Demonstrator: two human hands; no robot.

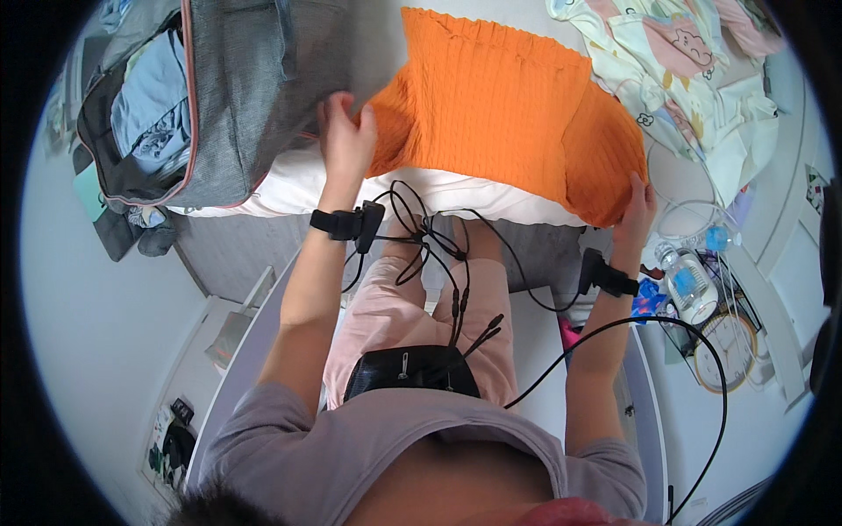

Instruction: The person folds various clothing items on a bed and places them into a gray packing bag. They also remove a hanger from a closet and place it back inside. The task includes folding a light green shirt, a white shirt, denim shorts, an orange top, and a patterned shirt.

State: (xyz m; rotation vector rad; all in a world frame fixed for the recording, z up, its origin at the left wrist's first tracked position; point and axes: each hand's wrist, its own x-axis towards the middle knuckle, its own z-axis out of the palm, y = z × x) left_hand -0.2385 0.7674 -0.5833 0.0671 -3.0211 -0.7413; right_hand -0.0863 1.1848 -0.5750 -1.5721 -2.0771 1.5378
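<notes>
A ribbed orange top (490, 108) lies spread on the white bed (289, 181), its gathered edge away from me and a sleeve at each side. My left hand (347, 141) is at the left sleeve, slightly blurred, thumb and fingers apart; part of the sleeve edge is hidden behind it. At the right sleeve's lower end, my right hand (635, 210) pinches the fabric between thumb and fingers. Both wrists wear black straps with small cabled devices.
A grey suitcase (263, 112) with blue clothes (151, 105) inside stands left. Patterned pale clothes (684, 79) lie at the right. Beside the bed are plastic bottles (691, 286) and a round clock (725, 353). Black cables (421, 235) hang before my legs; another (714, 348) loops past my right arm.
</notes>
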